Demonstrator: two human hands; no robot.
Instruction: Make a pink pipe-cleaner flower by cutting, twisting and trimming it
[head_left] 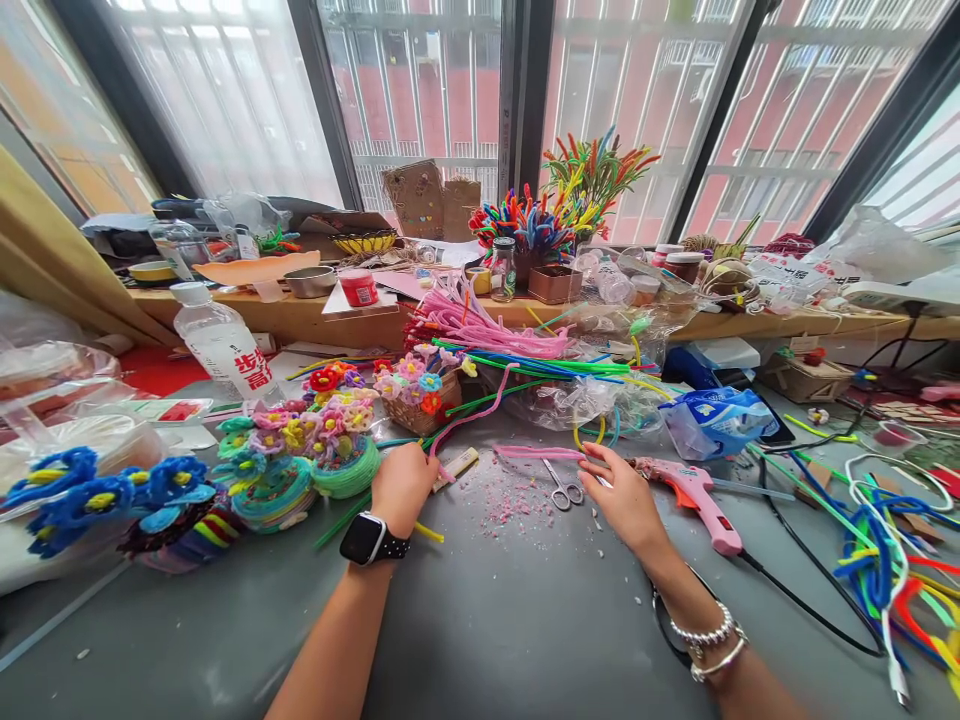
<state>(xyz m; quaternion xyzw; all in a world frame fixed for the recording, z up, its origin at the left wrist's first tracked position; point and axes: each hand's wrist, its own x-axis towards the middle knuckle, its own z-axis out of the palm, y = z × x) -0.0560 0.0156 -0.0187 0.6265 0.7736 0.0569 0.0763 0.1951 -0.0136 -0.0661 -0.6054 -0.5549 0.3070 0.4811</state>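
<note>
My left hand (403, 488), wearing a black watch, is closed at the end of a long bent pink pipe cleaner (480, 412). The fingers partly hide the grip. Across the table, my right hand (622, 497) has its thumb and fingertips around the right end of straight pink pipe cleaners (536, 453). Small scissors (562, 487) lie just beneath these, beside scattered pink fluff (514, 503). A pink glue gun (697, 497) rests to the right of my right hand. Near my left hand stands a green-wrapped pot (346, 470) of pipe-cleaner flowers.
Blue pipe-cleaner flowers (105, 500) and a plastic bottle (225, 340) stand at left. A bundle of pink pipe cleaners (487, 320) lies behind the hands. At right are a blue packet (716, 422), a black cord (810, 605) and tangled coloured pipe cleaners (874, 560).
</note>
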